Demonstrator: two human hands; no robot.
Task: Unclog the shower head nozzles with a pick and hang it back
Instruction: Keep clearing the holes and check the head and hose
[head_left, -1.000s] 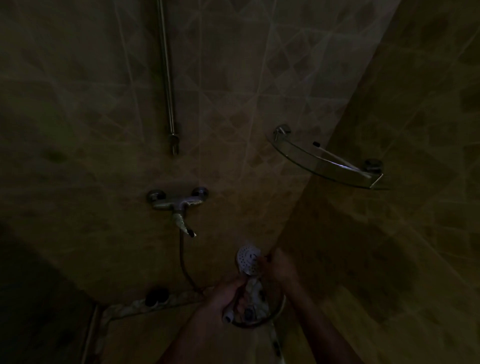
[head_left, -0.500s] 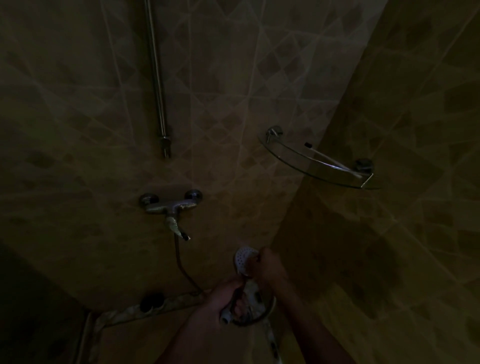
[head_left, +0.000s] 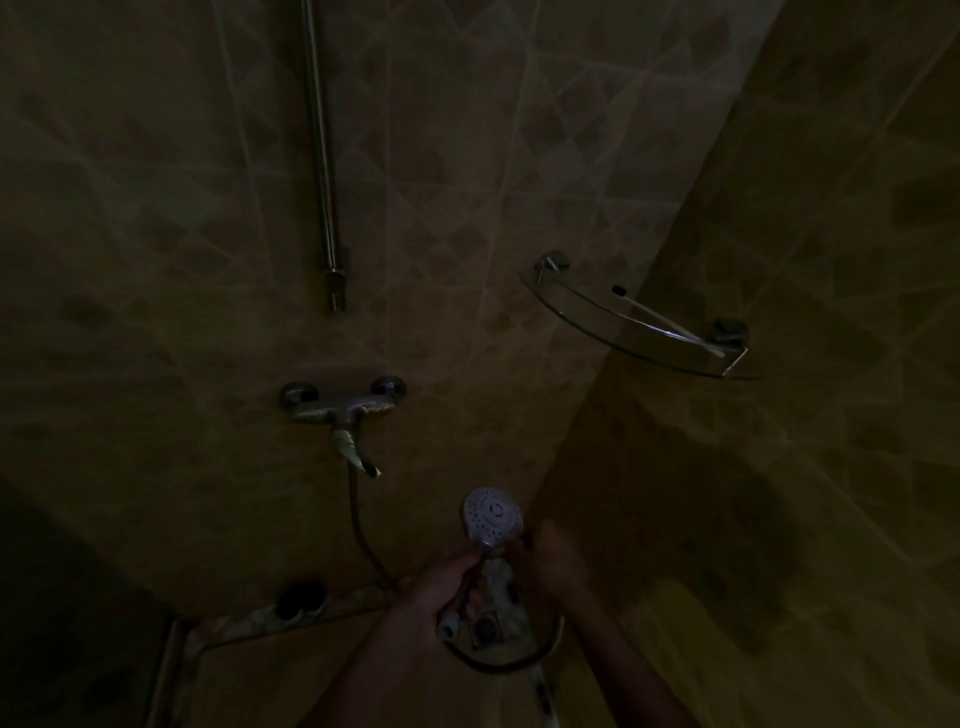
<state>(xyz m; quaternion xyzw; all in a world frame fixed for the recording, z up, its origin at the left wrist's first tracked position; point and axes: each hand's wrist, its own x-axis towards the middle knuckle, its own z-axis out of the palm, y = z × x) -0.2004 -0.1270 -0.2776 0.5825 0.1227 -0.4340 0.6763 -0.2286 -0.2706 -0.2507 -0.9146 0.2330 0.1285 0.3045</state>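
The scene is very dark. A white round shower head (head_left: 492, 516) faces up at me at the bottom centre, its nozzle dots visible. My left hand (head_left: 447, 584) is closed around its handle just below the face. My right hand (head_left: 550, 558) sits at the head's lower right edge with the fingers pinched together; any pick in them is too small and dim to make out. The hose (head_left: 363, 525) runs from the handle's end in a loop and up to the wall mixer tap (head_left: 340, 405).
A vertical metal riser rail (head_left: 322, 156) is fixed to the tiled wall above the tap. A glass corner shelf (head_left: 639, 325) with chrome brackets sits to the right. A dark round object (head_left: 298, 597) lies on the ledge at lower left.
My right hand has slid from the head's upper right side down to its lower right edge, uncovering the whole face. The view has shifted slightly; my left hand keeps its grip.
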